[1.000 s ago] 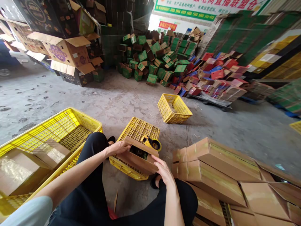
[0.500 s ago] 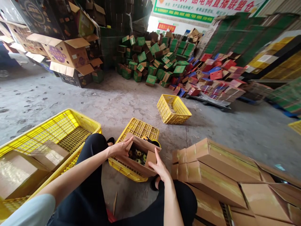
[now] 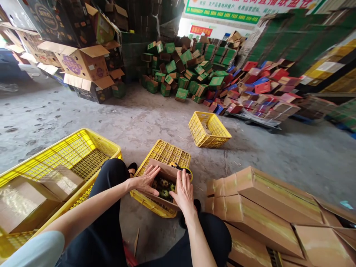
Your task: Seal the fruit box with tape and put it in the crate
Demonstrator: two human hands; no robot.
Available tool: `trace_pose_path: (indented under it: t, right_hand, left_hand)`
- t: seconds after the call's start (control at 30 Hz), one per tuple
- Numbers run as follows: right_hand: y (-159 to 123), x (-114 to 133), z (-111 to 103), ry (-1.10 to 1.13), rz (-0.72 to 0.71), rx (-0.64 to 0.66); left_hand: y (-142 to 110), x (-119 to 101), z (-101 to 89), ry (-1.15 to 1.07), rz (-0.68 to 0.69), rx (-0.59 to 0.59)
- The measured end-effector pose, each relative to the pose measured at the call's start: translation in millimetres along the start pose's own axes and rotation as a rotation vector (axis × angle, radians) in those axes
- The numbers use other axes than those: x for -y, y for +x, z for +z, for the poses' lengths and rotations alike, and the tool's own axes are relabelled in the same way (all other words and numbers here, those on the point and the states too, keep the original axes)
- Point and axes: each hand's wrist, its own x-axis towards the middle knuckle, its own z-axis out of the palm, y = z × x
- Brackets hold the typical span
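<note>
Between my knees an open cardboard box (image 3: 167, 171) rests on an upturned yellow crate (image 3: 155, 150). Inside it lie several small dark and green round items (image 3: 164, 188), perhaps fruit; their kind is hard to make out. My left hand (image 3: 146, 180) lies over the box's left end, fingers stretched out and spread. Over the right end is my right hand (image 3: 183, 191), flat with fingers extended. Both hands touch the box's end flaps and hide them in part. A yellow and black tape dispenser (image 3: 180, 167), partly covered, sits behind the box on the crate.
Closed, taped cardboard boxes (image 3: 267, 207) are stacked at my right. A large yellow crate (image 3: 108, 146) holding boxes stands at my left. Ahead is a smaller yellow crate (image 3: 210, 139). Heaps of green cartons (image 3: 182, 93) and red cartons (image 3: 261, 87) lie farther back.
My right hand has shifted inward, and the right flap it held upright is now pressed down under it. My left hand has spread flatter over the left end. The view has turned slightly left.
</note>
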Motion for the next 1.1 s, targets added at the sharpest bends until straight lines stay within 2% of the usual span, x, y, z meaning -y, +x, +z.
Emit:
trace_pose_path:
  t: [0.07,0.17,0.33,0.53,0.67,0.8,0.9,1.0,1.1]
  right_hand:
    - [6,4,3,-0.018,-0.009,0.055]
    - [14,5,10,0.028,0.053,0.126]
    - [22,-5,18,0.152,0.138,0.256]
    - [22,-11,23,0.145,0.147,0.273]
    - [20,-11,29,0.141,0.165,0.24]
    - [16,-19,41,0.209,0.173,0.115]
    - [12,-27,48,0.272,0.12,0.031]
    - [5,-31,47,0.27,0.102,-0.022]
    - [-4,-32,37,0.217,0.161,-0.088]
  left_hand:
    - [2,-2,-1.7,0.038,0.018,-0.035]
    - [6,-2,-2.2,0.077,0.013,-0.07]
    - [14,6,1.4,0.097,-0.095,0.008]
    - [26,20,3.5,0.098,-0.099,0.065]
    - [29,28,6.9,0.102,-0.074,0.041]
    - [25,31,11.6,0.156,-0.026,0.001]
    - [21,29,13.9,0.186,-0.03,-0.006]
    - [20,22,13.8,0.192,-0.047,-0.005]
    - [17,14,7.4,0.188,-0.039,0.005]
